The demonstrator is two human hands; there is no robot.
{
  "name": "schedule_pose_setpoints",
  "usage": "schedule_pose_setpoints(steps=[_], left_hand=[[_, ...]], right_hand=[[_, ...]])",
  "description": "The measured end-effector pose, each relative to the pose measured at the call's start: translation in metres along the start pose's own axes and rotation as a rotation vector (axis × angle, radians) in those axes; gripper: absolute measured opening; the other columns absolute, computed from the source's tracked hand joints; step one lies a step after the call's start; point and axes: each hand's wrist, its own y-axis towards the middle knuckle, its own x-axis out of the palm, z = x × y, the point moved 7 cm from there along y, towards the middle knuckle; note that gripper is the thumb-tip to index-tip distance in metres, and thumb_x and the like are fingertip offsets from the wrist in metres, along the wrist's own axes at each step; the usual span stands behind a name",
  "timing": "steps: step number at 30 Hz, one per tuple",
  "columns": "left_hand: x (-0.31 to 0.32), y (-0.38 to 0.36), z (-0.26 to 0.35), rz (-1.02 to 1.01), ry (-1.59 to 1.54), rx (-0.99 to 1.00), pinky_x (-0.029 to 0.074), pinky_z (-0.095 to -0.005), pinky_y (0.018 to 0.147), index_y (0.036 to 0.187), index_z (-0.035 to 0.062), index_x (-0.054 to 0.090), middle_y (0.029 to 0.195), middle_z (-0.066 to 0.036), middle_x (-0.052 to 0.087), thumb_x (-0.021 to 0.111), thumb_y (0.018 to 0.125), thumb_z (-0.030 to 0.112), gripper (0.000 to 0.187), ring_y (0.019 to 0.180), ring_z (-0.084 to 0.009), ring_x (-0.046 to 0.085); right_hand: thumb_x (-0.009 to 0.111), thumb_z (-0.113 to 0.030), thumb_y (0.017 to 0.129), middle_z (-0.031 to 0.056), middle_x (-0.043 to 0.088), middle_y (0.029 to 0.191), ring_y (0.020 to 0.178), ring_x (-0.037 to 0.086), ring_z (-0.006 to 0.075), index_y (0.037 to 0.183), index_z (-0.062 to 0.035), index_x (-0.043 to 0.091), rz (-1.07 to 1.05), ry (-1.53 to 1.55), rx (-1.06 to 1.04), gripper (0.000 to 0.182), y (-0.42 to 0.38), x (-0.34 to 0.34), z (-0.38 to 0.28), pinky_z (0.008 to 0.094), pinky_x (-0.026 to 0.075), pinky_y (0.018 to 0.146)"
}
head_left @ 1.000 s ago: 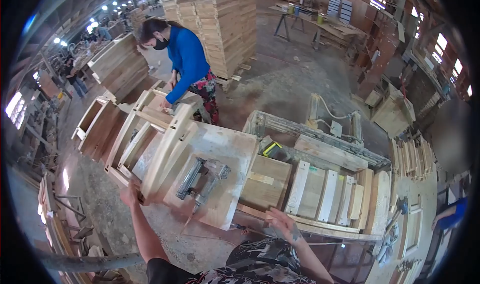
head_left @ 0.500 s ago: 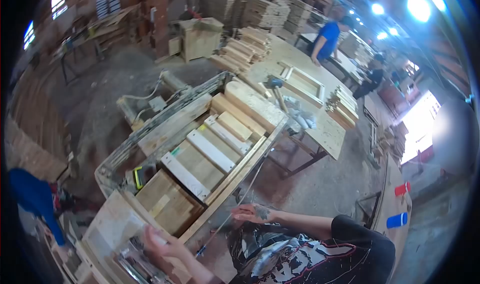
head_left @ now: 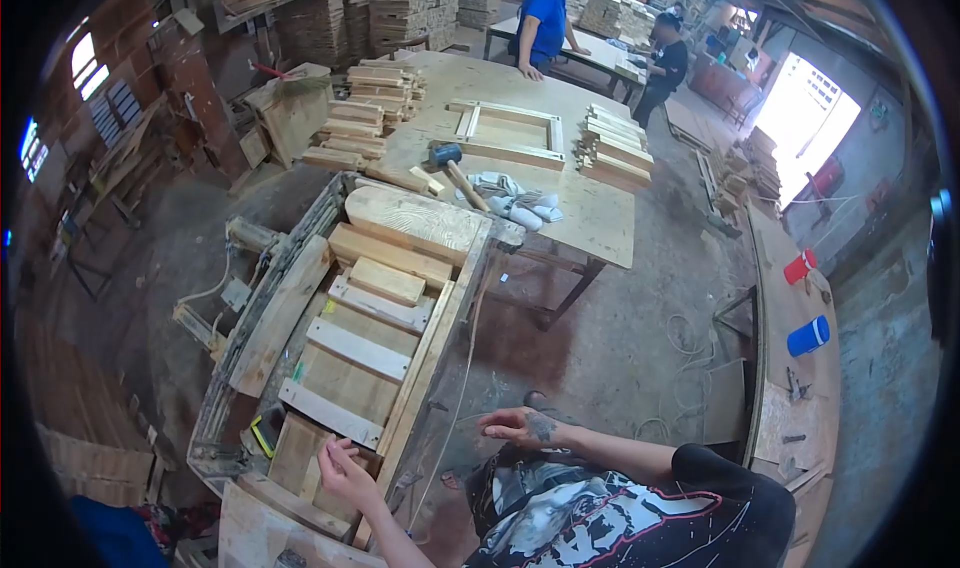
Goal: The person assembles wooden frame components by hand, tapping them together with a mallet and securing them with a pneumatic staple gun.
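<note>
My left hand (head_left: 348, 473) is over the near end of a wooden frame assembly, close to a white slat (head_left: 330, 415); its fingers are loosely bent and apart, with nothing visible in them. Whether the fingertips touch the wood is unclear. To the right of the long wooden rail (head_left: 425, 368), my right hand (head_left: 510, 427) hangs in front of my body, fingers stretched out and holding nothing. Two more pale slats (head_left: 358, 348) (head_left: 380, 304) and a small block (head_left: 387, 280) lie across the assembly. A yellow tape measure (head_left: 262, 436) rests at its left side.
Beyond the clamp bench, a plywood table (head_left: 605, 230) holds a mallet (head_left: 446, 155), cloth gloves (head_left: 515, 200), a rectangular frame (head_left: 510, 133) and stacked wood pieces (head_left: 615, 146). Two people stand farther back. Blue (head_left: 808, 336) and red (head_left: 799, 266) jugs stand at right.
The view has turned, so the bench and table appear farther left. My left hand has moved from beside the near end to over the assembly. My right hand remains before my body.
</note>
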Motion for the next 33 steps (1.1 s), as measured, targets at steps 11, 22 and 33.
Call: schedule_pose_setpoints(steps=[11,22,33], left_hand=[[0.136,-0.077,0.039,-0.067,-0.016,-0.074,0.048,-0.0273,0.056,0.098,-0.0038,0.064,0.076,-0.011,0.067,0.050,0.102,0.023,0.031,0.061,-0.0151,0.061],[0.262,-0.122,0.091,-0.130,0.118,-0.082,0.047,-0.0271,0.053,0.094,-0.0048,0.067,0.069,-0.009,0.066,0.051,0.101,0.020,0.030,0.055,-0.0129,0.059],[0.368,-0.044,0.089,-0.463,-0.056,-0.180,0.049,-0.0247,0.057,0.099,-0.0057,0.064,0.076,-0.012,0.068,0.050,0.102,0.019,0.028,0.062,-0.0136,0.062]], right_hand=[[0.059,-0.036,0.099,0.0090,0.066,0.122,0.117,0.058,0.0176,0.132,-0.0049,0.058,0.046,0.079,-0.077,0.046,-0.031,-0.164,0.013,0.0324,0.042,0.103],[0.055,-0.022,0.101,0.0094,0.072,0.103,0.096,0.067,0.0137,0.119,0.0016,0.063,0.343,0.286,-0.123,0.030,-0.034,-0.352,0.026,0.0276,0.052,0.088],[0.055,-0.019,0.101,0.0079,0.073,0.097,0.087,0.065,0.0114,0.116,-0.0003,0.065,0.762,0.425,-0.238,0.026,-0.008,-0.406,0.003,0.0255,0.051,0.080]])
